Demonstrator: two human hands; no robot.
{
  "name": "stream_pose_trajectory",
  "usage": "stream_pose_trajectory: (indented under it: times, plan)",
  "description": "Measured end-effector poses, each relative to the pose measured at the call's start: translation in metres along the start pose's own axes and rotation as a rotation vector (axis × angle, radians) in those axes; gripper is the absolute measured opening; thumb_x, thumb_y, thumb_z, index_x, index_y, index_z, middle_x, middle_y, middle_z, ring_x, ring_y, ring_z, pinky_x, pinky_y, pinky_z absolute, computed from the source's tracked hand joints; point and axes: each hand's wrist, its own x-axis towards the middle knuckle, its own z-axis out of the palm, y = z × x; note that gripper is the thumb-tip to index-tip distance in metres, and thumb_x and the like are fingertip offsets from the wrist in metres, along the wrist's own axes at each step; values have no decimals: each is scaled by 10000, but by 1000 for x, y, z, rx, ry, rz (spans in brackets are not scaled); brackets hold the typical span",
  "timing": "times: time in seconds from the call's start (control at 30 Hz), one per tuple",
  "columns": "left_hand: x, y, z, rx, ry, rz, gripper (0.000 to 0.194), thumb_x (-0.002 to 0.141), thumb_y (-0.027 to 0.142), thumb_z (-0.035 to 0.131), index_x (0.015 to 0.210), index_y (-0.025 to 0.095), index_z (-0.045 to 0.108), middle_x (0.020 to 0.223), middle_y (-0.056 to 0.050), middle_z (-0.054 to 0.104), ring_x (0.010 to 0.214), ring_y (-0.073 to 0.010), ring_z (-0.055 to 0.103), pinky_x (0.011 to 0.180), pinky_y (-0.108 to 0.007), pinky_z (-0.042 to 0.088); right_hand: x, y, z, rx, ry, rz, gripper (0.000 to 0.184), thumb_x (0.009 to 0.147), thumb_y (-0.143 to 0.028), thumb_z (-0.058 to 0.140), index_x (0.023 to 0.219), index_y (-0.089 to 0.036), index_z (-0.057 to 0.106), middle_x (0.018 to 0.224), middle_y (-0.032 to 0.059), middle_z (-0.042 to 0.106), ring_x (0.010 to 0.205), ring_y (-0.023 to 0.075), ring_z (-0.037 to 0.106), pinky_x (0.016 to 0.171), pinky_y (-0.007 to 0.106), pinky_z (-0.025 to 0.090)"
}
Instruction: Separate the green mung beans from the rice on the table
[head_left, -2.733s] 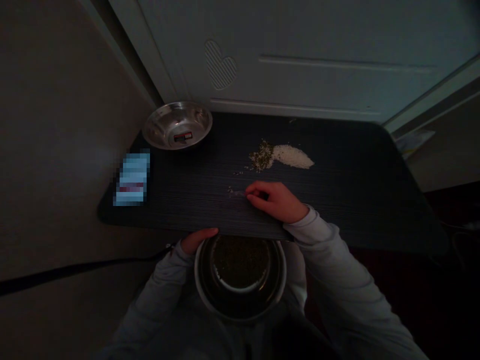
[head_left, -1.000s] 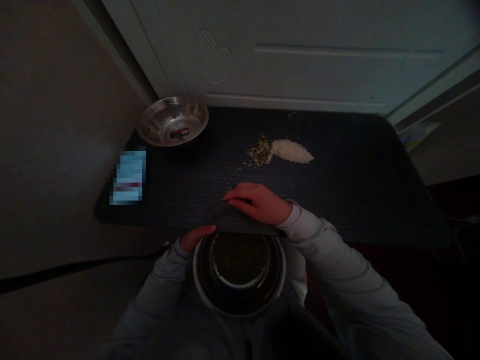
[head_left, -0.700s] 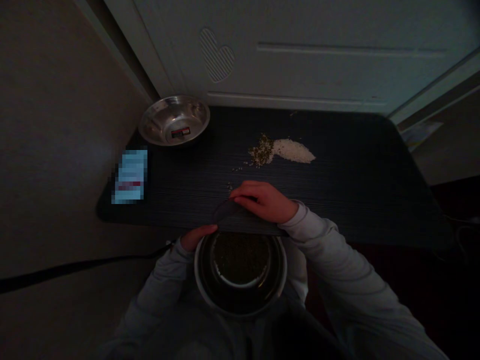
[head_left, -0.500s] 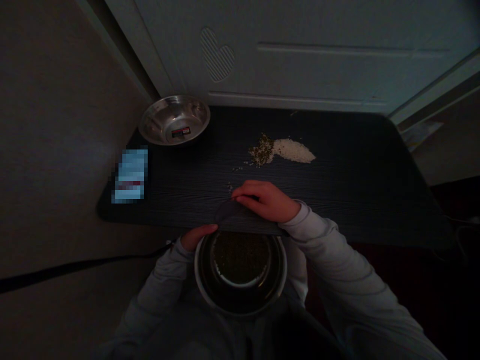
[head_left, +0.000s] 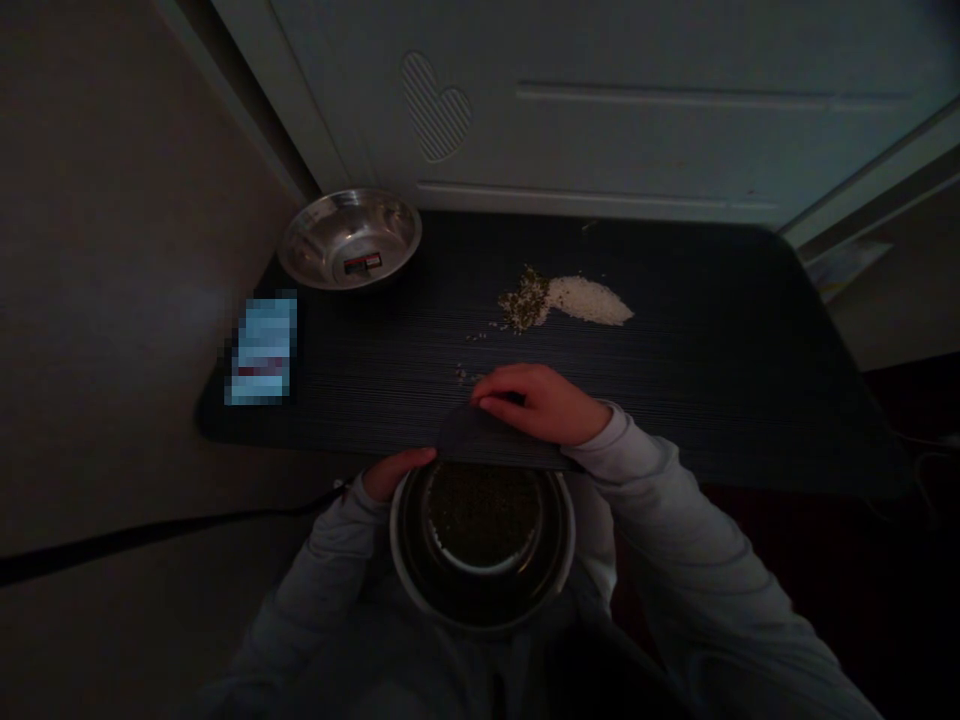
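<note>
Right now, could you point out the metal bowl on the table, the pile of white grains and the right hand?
Metal bowl (head_left: 311, 240): head view, on its inner wall.
White grains (head_left: 592, 300): head view, middle of the pile.
Right hand (head_left: 551, 400): head view, back of the hand.

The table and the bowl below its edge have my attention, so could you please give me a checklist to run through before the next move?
1. Right hand grips the thin dark sheet: ok, it seems pinched at the fingertips.
2. Left hand holds the lower bowl: cannot tell, most fingers are hidden.
3. Lower bowl sits close under the near edge of the table: ok.
4. Pale pile lies apart from the speckled pile: not ok, they touch.
5. Loose grains are gathered up: not ok, some lie near the right hand.
6. Metal bowl is away from both hands: ok.
</note>
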Motion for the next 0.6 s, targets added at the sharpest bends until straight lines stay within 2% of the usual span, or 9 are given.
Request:
stream_pose_trajectory:
  times: [0.17,0.33,0.5,0.6]
  plan:
    - [-3,0,0,107,86,9,193,661,306,664,732,144,740,655,-60,759,721,-264,706,951,-391,402,-1,-1,-1,-48,-45,67,100,798,-180,555,821,-148,647,645,-10,616,607,109,540,671,268,406]
    - [-4,2,5,129,106,54,188,704,254,634,817,147,738,625,-44,754,786,-264,701,950,-388,402,-1,-4,-3,-53,-104,69,69,763,-164,571,754,-159,639,647,-18,620,630,108,552,734,285,388]
    - [-4,3,6,103,124,33,144,674,243,646,695,137,742,626,-60,755,716,-252,704,857,-349,459,-2,-6,-6,1,-169,79,67,738,-149,560,728,-173,622,669,-29,628,654,108,557,789,306,373]
    - [-3,2,1,118,96,-43,157,681,278,647,654,155,742,622,-52,754,666,-241,706,800,-339,484,-4,-6,-7,111,-128,134,85,749,-155,520,712,-167,595,647,-29,596,626,102,531,703,271,391]
